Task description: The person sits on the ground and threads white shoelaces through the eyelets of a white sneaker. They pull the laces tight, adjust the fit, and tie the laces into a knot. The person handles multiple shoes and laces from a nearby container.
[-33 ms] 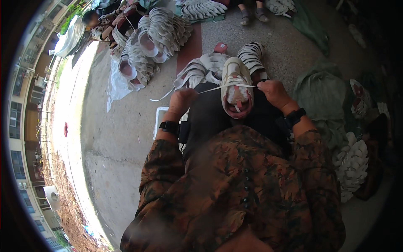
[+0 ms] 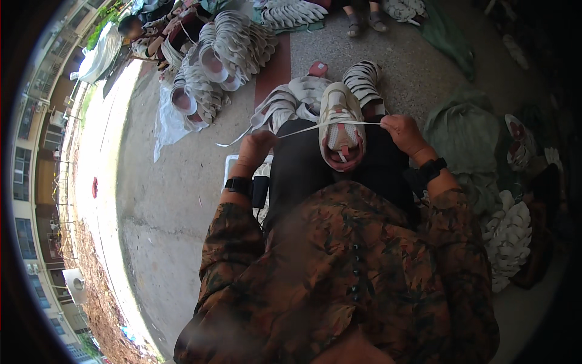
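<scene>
A cream and pink shoe upper (image 2: 342, 124) rests between my knees, its toe pointing away from me and its pink-lined opening toward me. A white shoelace (image 2: 306, 128) runs through its eyelets and stretches out to both sides. My left hand (image 2: 257, 147) is closed on the lace's left part, and a loose end trails past it to the left. On the other side my right hand (image 2: 403, 131) pinches the lace's right part. Both stretches of lace look taut. The lace ends inside my fingers are hidden.
Stacked white shoe uppers (image 2: 233, 48) stand at the far left, beside a clear plastic sheet (image 2: 167, 121). More uppers (image 2: 362, 82) lie just beyond my knees. Green sacking (image 2: 464, 130) and a pile of white pieces (image 2: 508, 233) are on the right. Another person's feet (image 2: 367, 25) show at the top.
My hands have moved slightly farther apart, the left one to the left and the right one to the right, drawing the lace outward. The shoe upper has stayed in place.
</scene>
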`<move>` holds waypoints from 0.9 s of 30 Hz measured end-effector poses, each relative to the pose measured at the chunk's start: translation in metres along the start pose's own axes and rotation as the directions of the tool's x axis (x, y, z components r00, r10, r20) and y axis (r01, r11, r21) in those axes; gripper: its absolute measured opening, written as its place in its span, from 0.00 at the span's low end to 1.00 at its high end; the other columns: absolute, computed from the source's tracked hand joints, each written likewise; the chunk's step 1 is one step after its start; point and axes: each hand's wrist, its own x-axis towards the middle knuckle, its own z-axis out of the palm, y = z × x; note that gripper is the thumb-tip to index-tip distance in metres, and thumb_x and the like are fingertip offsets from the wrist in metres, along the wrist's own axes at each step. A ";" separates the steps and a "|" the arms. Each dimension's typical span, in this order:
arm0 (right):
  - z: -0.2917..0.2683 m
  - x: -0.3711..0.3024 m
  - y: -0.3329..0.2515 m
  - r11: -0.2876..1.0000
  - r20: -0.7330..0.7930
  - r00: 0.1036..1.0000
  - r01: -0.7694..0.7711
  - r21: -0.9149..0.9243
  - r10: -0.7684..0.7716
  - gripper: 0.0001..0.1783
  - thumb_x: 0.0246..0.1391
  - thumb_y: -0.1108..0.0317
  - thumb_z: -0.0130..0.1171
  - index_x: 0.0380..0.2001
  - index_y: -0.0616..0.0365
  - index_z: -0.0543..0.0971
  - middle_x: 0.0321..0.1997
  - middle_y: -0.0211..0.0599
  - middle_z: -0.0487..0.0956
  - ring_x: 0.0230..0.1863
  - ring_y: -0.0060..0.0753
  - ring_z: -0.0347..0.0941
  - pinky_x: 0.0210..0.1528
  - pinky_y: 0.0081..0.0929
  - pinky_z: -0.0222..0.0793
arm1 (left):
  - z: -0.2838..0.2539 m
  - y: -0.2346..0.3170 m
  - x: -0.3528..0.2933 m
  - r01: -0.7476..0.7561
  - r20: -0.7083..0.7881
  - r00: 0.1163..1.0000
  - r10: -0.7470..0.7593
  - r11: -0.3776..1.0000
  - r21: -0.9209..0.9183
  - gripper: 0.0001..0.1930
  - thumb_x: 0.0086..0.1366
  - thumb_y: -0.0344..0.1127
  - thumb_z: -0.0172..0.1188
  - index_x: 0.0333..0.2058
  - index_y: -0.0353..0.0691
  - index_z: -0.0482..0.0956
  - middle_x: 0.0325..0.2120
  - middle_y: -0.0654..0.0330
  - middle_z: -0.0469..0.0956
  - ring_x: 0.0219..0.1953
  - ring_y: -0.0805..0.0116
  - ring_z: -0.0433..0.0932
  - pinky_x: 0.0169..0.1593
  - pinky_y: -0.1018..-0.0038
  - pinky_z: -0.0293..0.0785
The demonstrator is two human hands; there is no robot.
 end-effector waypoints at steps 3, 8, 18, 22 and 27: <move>-0.039 -0.048 0.053 0.947 -0.027 0.961 -0.267 0.181 0.276 0.05 0.51 0.73 0.53 0.26 0.63 0.74 0.20 0.37 0.72 0.23 0.30 0.70 0.28 0.28 0.65 | -0.037 -0.050 -0.034 0.226 0.052 0.974 -0.220 0.957 -0.180 0.03 0.56 0.29 0.61 0.28 0.37 0.80 0.20 0.62 0.79 0.22 0.76 0.74 0.27 0.75 0.70; -0.102 -0.178 0.147 0.765 -0.113 0.760 -0.615 0.192 0.640 0.08 0.53 0.69 0.55 0.26 0.64 0.75 0.19 0.30 0.71 0.25 0.18 0.66 0.29 0.22 0.63 | -0.110 -0.120 -0.126 0.640 0.107 0.766 -0.634 0.737 -0.216 0.04 0.57 0.30 0.63 0.28 0.36 0.80 0.19 0.62 0.78 0.17 0.79 0.71 0.20 0.81 0.66; -0.131 -0.395 0.242 0.516 0.060 0.786 -0.344 -0.785 0.616 0.09 0.51 0.64 0.54 0.25 0.58 0.77 0.29 0.38 0.76 0.35 0.34 0.73 0.40 0.37 0.67 | -0.085 -0.187 -0.227 0.792 0.104 0.609 -0.786 0.609 -0.030 0.12 0.51 0.39 0.69 0.25 0.35 0.82 0.21 0.60 0.81 0.20 0.74 0.77 0.25 0.76 0.73; -0.072 -0.309 0.220 0.569 0.382 0.749 0.008 -0.822 0.542 0.08 0.48 0.62 0.55 0.26 0.52 0.79 0.30 0.37 0.77 0.35 0.36 0.74 0.38 0.43 0.65 | -0.081 -0.153 -0.217 0.735 -0.097 0.614 -0.783 0.523 0.431 0.21 0.45 0.53 0.70 0.23 0.38 0.83 0.20 0.60 0.80 0.21 0.71 0.77 0.29 0.71 0.72; -0.046 -0.116 0.101 0.527 0.572 0.578 -0.804 0.276 0.582 0.03 0.39 0.73 0.58 0.16 0.60 0.77 0.19 0.34 0.78 0.20 0.24 0.74 0.22 0.26 0.67 | -0.044 -0.077 -0.145 0.650 0.167 0.758 -0.630 0.752 -0.111 0.15 0.51 0.47 0.65 0.21 0.39 0.79 0.17 0.63 0.77 0.21 0.74 0.73 0.28 0.74 0.70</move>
